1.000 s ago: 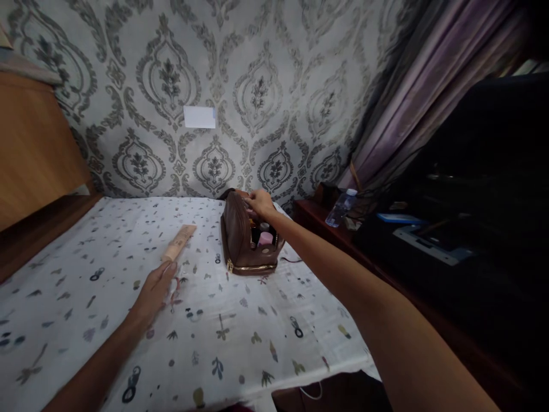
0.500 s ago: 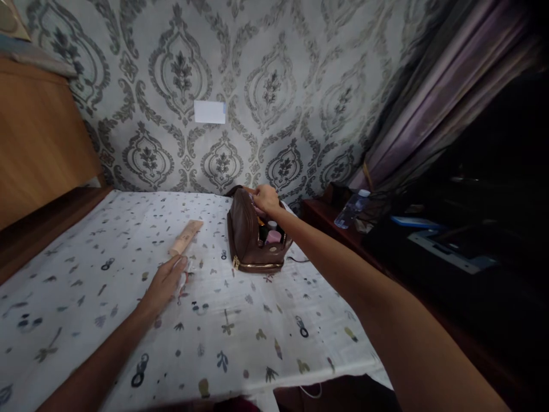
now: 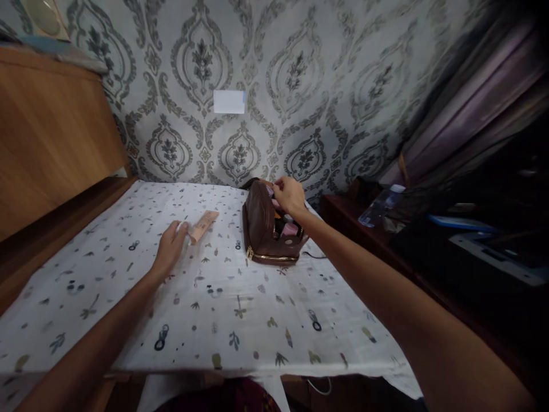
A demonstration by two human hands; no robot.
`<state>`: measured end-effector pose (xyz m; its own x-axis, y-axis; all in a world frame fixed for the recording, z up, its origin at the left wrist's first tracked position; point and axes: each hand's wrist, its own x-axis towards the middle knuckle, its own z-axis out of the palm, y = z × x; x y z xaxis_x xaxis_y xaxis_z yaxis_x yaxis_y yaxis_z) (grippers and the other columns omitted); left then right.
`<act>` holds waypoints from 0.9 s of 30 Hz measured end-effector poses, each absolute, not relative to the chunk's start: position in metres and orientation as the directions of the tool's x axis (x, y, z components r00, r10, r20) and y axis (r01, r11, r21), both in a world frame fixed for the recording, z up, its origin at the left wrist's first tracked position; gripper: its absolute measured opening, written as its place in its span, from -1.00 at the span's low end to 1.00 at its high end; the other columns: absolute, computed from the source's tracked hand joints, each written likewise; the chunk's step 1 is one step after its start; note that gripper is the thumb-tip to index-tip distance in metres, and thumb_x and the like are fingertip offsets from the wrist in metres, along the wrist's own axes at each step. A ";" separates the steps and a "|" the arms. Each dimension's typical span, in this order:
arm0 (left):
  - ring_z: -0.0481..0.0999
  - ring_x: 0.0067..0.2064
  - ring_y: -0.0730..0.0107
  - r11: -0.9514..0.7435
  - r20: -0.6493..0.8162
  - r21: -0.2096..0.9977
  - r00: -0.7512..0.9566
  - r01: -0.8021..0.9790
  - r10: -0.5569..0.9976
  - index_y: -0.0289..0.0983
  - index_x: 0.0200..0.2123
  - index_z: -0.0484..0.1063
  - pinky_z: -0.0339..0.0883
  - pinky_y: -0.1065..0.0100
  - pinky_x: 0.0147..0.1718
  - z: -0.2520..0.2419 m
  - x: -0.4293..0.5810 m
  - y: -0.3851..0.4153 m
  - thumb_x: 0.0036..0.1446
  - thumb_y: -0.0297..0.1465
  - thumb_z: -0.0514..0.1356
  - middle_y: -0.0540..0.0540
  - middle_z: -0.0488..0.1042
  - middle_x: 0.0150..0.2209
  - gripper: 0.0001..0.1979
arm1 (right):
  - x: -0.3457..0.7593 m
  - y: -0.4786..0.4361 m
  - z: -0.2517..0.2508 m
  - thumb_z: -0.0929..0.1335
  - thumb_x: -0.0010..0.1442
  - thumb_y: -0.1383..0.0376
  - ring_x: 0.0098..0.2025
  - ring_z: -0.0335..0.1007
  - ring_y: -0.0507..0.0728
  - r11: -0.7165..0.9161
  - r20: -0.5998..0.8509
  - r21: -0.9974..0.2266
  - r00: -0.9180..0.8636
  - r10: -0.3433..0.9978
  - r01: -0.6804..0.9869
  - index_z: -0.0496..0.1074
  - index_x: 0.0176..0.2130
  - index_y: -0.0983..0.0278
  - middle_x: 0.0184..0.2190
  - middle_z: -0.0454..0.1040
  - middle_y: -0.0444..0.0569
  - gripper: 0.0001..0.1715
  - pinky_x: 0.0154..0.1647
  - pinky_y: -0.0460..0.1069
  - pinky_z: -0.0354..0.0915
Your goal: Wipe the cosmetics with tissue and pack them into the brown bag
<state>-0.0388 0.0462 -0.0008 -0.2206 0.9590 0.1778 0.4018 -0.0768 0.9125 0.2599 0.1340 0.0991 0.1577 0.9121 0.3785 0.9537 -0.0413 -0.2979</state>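
A brown toiletry bag [image 3: 261,220] with a gold zipper stands on the patterned cloth, its top unzipped. Inside it show a pink round-topped container [image 3: 290,229], a grey-white cap [image 3: 287,218] and some pinkish items. My right hand [image 3: 290,195] is at the bag's far opening, fingers bent and pressed together among the contents; what they grip is hidden. A beige squeeze tube [image 3: 204,226] lies flat on the cloth, left of the bag. Just left of the tube's near end is my left hand [image 3: 170,246], its thumb and fingers apart and nothing in it.
The white printed cloth [image 3: 240,329] covers a table against a patterned wall. To the right, a clear plastic bottle [image 3: 381,206] lies on a dark red surface, near a blue-and-white flat object [image 3: 497,257]. A wooden cabinet [image 3: 55,131] stands at the left.
My left hand, earlier at the tube's near end, has come away to its left with fingers parted. My right hand stays in the bag. The whole view has shifted slightly.
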 end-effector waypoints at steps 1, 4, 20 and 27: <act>0.42 -0.31 0.27 -0.110 0.253 0.827 -0.190 0.551 0.949 -0.22 -0.23 0.37 0.23 0.37 -0.39 0.003 -0.039 0.052 0.23 0.02 0.01 -0.08 0.46 -0.32 -0.57 | 0.255 0.122 0.099 0.18 0.31 0.33 0.03 0.45 0.25 0.026 0.445 -0.321 0.126 0.887 0.947 0.46 0.01 0.31 -0.02 0.55 0.16 -0.61 0.01 0.04 0.31; 0.46 -0.04 0.09 -0.117 0.278 0.471 -0.021 0.874 0.960 -0.27 0.02 0.35 0.30 0.27 -0.21 0.005 -0.034 0.068 0.31 -0.07 -0.06 -0.25 0.47 -0.04 -0.54 | 0.233 0.081 0.086 0.17 0.31 0.34 -0.05 0.47 0.20 0.309 0.561 -0.424 -0.021 0.828 0.851 0.44 -0.01 0.30 -0.07 0.56 0.11 -0.62 -0.02 0.01 0.33; 0.52 -0.08 0.10 -0.260 0.031 0.639 0.314 0.724 0.949 -0.19 -0.07 0.38 0.33 0.23 -0.12 0.008 -0.011 -0.060 0.29 -0.09 0.02 -0.14 0.54 -0.13 -0.65 | 0.159 0.024 -0.055 0.13 0.44 0.17 0.13 0.42 0.18 0.411 0.257 -0.790 -0.363 0.896 0.456 0.52 -0.04 0.25 0.03 0.55 0.08 -0.55 0.24 0.11 0.26; 0.51 -0.07 0.13 -0.220 0.174 0.694 0.137 0.685 0.975 -0.24 -0.13 0.42 0.31 0.20 0.02 0.001 -0.036 -0.061 0.35 -0.15 -0.13 -0.16 0.55 -0.16 -0.59 | 0.172 0.007 -0.051 0.20 0.39 0.12 0.09 0.43 0.19 0.467 0.285 -0.803 -0.451 0.846 0.369 0.46 0.04 0.31 0.03 0.52 0.12 -0.55 0.17 0.10 0.27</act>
